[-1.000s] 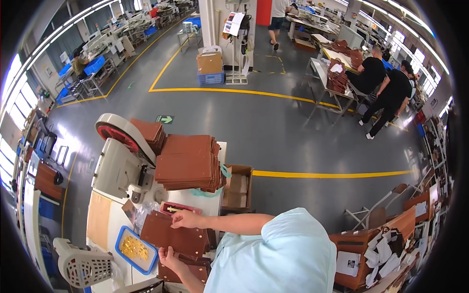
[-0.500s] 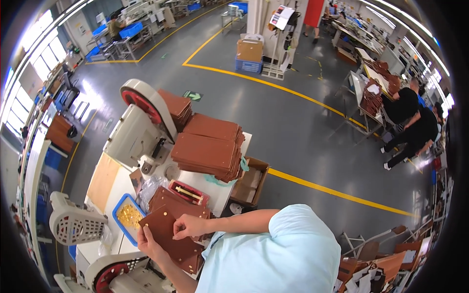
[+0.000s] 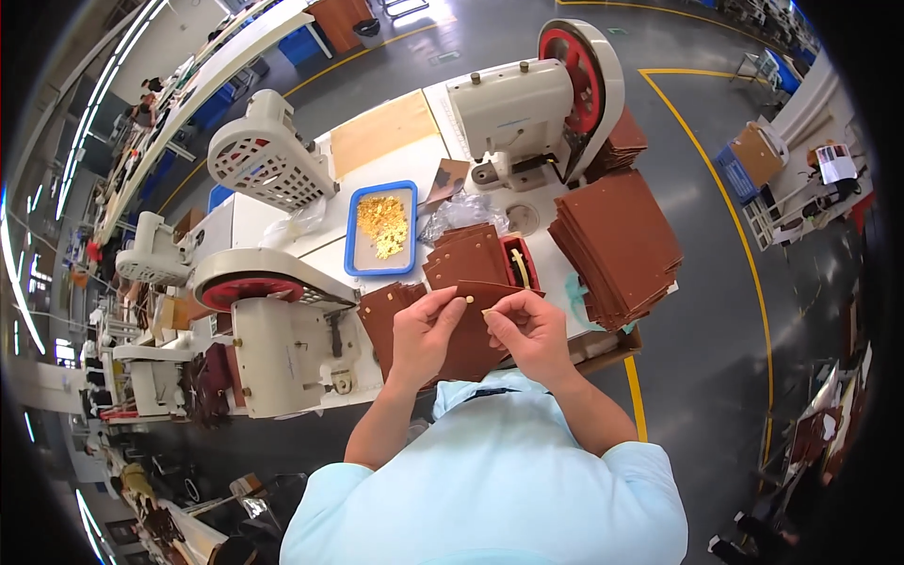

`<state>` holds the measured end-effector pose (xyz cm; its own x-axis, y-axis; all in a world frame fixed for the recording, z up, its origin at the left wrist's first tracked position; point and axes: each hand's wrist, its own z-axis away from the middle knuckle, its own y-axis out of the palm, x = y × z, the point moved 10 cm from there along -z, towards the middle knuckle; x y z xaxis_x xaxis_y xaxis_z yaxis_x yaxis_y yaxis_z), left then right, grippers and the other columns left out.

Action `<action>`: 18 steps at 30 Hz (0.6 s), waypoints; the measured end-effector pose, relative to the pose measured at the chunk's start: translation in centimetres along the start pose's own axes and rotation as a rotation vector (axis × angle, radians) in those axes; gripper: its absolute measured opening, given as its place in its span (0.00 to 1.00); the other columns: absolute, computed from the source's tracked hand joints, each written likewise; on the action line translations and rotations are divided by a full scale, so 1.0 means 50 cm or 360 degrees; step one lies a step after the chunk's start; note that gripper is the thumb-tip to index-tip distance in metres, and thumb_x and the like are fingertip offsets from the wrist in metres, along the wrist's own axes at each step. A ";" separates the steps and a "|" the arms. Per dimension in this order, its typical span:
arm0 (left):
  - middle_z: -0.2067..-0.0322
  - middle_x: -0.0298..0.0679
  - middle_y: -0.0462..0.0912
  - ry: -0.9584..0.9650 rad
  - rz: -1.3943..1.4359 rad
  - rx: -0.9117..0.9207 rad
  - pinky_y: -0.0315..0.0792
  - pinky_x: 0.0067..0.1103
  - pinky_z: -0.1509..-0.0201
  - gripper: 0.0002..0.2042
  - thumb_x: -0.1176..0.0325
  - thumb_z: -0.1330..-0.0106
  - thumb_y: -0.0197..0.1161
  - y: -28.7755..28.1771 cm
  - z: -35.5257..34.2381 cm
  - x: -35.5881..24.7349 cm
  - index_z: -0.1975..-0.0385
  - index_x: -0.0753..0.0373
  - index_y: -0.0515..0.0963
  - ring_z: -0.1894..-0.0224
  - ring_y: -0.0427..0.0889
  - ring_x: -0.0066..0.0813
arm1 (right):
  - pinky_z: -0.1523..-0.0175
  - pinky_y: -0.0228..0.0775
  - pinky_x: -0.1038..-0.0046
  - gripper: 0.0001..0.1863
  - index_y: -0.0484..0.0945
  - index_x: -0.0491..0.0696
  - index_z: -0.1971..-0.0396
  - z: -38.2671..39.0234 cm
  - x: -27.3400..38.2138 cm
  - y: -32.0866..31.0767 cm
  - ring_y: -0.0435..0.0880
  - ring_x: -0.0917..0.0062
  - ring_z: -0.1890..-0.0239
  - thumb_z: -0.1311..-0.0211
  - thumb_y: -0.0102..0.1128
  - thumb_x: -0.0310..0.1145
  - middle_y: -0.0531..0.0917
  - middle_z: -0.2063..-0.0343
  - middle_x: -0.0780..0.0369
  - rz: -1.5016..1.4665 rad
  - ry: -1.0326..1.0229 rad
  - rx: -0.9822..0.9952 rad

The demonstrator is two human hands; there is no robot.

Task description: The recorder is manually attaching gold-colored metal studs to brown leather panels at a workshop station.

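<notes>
My left hand (image 3: 420,337) pinches the top edge of a brown leather-like panel (image 3: 471,344), with its thumb beside a round gold stud (image 3: 469,299) at that edge. Close by on the right, the closed thumb and forefinger of my right hand (image 3: 532,334) hold a tiny gold stud (image 3: 487,313) over the same panel. More brown panels with gold studs (image 3: 468,259) lie just beyond my hands. Farther off is a blue-rimmed tray (image 3: 352,235) with many small gold pieces (image 3: 384,224) in it. A red box (image 3: 520,262) holding a pale yellow bar sits beside the studded panels.
A white press machine with a red wheel (image 3: 513,108) stands at the back, another (image 3: 278,348) at the left. A tall stack of brown panels (image 3: 621,250) is on the right of the table. Crumpled clear plastic (image 3: 461,217) lies near the tray. A cardboard box (image 3: 607,360) stands below the right edge.
The view has swung left, so the table is now straight ahead. My right hand has come up to the panel's top edge, close to my left hand, which keeps its hold.
</notes>
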<state>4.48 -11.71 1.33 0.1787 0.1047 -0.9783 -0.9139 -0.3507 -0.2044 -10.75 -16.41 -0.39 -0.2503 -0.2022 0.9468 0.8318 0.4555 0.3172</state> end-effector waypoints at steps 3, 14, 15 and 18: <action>0.64 0.37 0.85 0.0029 0.0165 0.0058 0.75 0.16 0.57 0.12 0.70 0.32 0.62 -0.001 0.008 0.007 0.53 0.70 0.80 0.63 0.79 0.16 | 0.65 0.77 0.83 0.05 0.76 0.41 0.66 -0.017 -0.019 0.027 0.81 0.86 0.72 0.36 0.62 0.26 0.82 0.74 0.64 0.0075 -0.0010 0.0049; 0.72 0.32 0.81 0.0105 -0.0012 0.0036 0.70 0.15 0.70 0.12 0.69 0.31 0.61 -0.019 0.017 -0.006 0.53 0.70 0.80 0.73 0.74 0.14 | 0.68 0.77 0.82 0.07 0.78 0.39 0.68 -0.032 -0.014 0.035 0.82 0.84 0.72 0.37 0.64 0.28 0.84 0.75 0.62 0.0127 -0.0023 0.0019; 0.71 0.33 0.82 0.0097 0.0008 0.0034 0.71 0.15 0.68 0.12 0.69 0.31 0.61 -0.019 0.018 -0.005 0.54 0.70 0.80 0.72 0.75 0.15 | 0.70 0.76 0.83 0.07 0.78 0.39 0.68 -0.033 -0.016 0.035 0.83 0.84 0.72 0.38 0.65 0.28 0.84 0.75 0.62 0.0118 -0.0004 0.0010; 0.69 0.36 0.84 0.0113 0.0000 0.0030 0.73 0.16 0.64 0.12 0.69 0.31 0.61 -0.020 0.018 -0.010 0.54 0.71 0.80 0.69 0.77 0.17 | 0.72 0.75 0.82 0.08 0.79 0.39 0.67 -0.035 -0.018 0.035 0.83 0.84 0.72 0.38 0.65 0.29 0.84 0.74 0.61 0.0102 0.0010 0.0003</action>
<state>5.00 -10.59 2.05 0.2035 0.0383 -0.9783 -0.9205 -0.3331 -0.2045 -8.22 -16.96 -0.78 -0.1934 -0.1776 0.9649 0.8451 0.4694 0.2558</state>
